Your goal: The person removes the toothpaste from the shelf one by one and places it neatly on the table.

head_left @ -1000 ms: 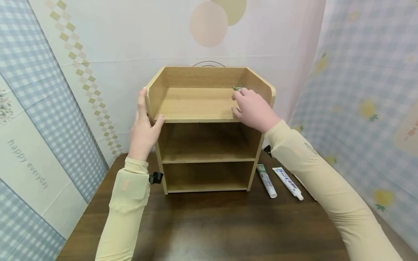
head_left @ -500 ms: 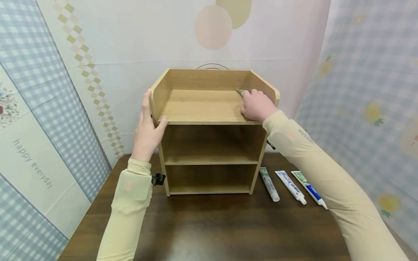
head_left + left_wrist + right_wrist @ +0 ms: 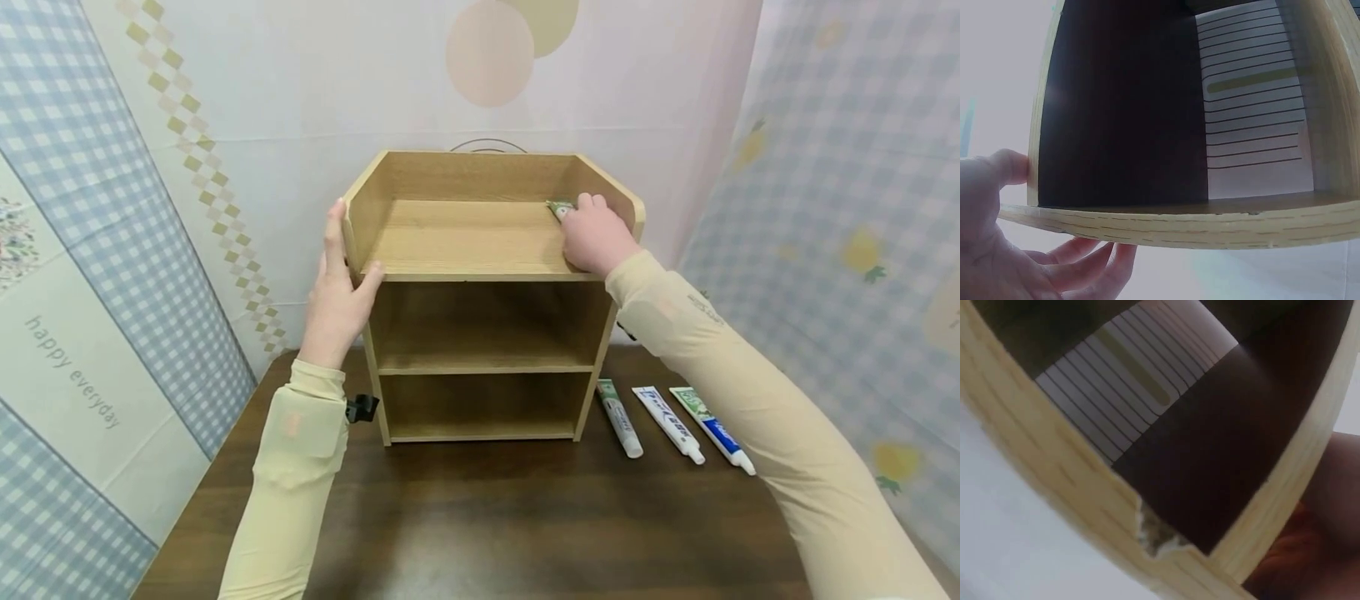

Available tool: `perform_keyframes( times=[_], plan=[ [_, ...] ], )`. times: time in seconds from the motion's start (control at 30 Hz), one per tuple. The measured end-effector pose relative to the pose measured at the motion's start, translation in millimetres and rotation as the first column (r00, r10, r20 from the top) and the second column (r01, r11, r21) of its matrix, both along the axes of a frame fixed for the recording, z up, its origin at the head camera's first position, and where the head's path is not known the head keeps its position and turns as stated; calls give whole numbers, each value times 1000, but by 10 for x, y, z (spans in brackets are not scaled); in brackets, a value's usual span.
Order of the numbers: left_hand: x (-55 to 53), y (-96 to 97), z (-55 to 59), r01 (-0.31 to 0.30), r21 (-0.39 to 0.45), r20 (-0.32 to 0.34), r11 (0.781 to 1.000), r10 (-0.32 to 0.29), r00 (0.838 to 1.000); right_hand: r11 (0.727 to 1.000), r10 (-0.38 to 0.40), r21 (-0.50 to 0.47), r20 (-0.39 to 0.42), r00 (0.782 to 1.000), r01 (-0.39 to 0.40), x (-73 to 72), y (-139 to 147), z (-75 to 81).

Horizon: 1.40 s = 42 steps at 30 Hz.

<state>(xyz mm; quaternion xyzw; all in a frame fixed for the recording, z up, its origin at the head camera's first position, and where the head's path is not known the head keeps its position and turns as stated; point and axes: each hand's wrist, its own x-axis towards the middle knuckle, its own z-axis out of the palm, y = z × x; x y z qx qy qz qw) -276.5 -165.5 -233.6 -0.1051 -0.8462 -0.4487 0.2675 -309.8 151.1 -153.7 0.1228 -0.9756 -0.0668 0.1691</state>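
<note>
In the head view a small wooden shelf unit (image 3: 465, 275) stands on the table, with an open-fronted top tray and two levels below. My left hand (image 3: 335, 312) grips its upper left side, fingers along the outer panel and thumb at the top board's front edge. The left wrist view shows that hand (image 3: 1047, 250) around the corner of the wood. My right hand (image 3: 597, 237) is in the top tray beside the right panel, holding a toothpaste tube (image 3: 559, 209). Only the tube's green end shows past the hand. In the right wrist view, part of that hand (image 3: 1316, 537) appears behind the wooden edge.
To the right of the unit, several items lie on the dark table (image 3: 480, 525): a grey-green toothpaste tube (image 3: 619, 419), a white one (image 3: 668, 425) and a green-and-blue one (image 3: 712, 429). The right forearm passes close to the last. Patterned cloth (image 3: 300, 83) hangs behind.
My right hand has shifted right toward the tray's right panel, and the tube in it has moved along. The left hand keeps its place on the shelf. The view has shifted slightly.
</note>
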Motion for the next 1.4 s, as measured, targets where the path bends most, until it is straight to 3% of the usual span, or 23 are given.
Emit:
perform_keyframes(
  times=[0.3, 0.57, 1.0, 1.17, 1.4],
  plan=[
    [17, -35, 16, -8, 11, -5, 1000, 8, 1000, 988, 75, -135, -46, 996, -81, 119, -18, -56],
    [18, -43, 16, -29, -4, -6, 1000, 29, 1000, 980, 68, -184, -35, 997, -74, 120, -36, -90],
    [59, -54, -18, -15, -2, -4, 1000, 15, 1000, 954, 50, -296, -24, 998, -55, 125, -57, -186],
    [75, -52, -8, -15, 6, -8, 1000, 16, 1000, 940, 61, -331, -65, 996, -79, 142, -57, -205],
    [90, -46, 8, -26, 5, 1, 1000, 26, 1000, 907, 104, -383, -196, 975, -174, 196, -48, -256]
  ],
)
